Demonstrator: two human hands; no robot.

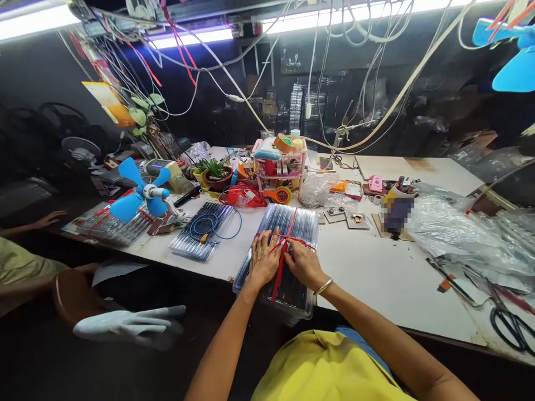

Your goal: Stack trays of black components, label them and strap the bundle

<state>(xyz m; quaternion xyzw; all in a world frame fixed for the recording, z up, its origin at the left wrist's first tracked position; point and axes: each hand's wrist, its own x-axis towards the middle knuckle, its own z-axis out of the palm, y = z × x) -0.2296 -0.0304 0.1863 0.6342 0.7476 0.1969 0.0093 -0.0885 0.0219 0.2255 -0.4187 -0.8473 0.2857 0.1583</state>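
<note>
A stack of clear plastic trays [298, 287] with dark contents lies in front of me at the table's front edge. Red string [276, 284] runs lengthwise and crosswise over it, crossing near the middle. My left hand [264, 260] rests on the stack left of the crossing, fingers bent over the top, with a strand of string between thumb and forefinger. At the crossing, my right hand [304, 264] is closed, its fingertips pinching the string. The exact grip under the fingers is partly hidden.
Left stand a smaller tray stack [196, 245] with a blue cable [204, 225], a blue-bladed fan [144, 192] and a tied bundle [112, 223]. A pink basket [280, 181] stands behind. Scissors [512, 328] and plastic bags [455, 228] lie right. Another person's hand [49, 219] shows far left.
</note>
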